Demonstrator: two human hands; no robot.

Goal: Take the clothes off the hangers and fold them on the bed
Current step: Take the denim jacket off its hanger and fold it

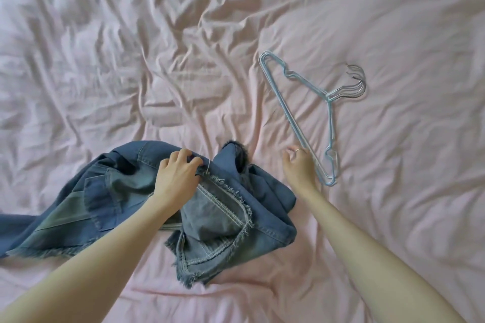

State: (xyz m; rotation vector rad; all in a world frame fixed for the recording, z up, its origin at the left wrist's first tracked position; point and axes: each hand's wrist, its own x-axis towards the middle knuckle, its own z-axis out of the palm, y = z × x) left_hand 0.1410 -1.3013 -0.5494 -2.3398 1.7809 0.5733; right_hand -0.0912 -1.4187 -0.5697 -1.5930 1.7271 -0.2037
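A crumpled blue denim garment [225, 217] with frayed edges lies on the pink bed [393, 34] at lower centre. My left hand [177, 178] grips its frayed edge near the top, fingers curled into the cloth; a thin wire [208, 165] sticks up beside the fingers. Whether a hanger is still inside the garment is hidden. A stack of light blue wire hangers [328, 97] lies flat to the right. My right hand [298, 168], with a ring on one finger, hovers at the stack's lower end with its fingers loosely curled and nothing in them.
The wrinkled pink sheet covers the whole view. The garment's long part trails off toward the left edge [15, 225].
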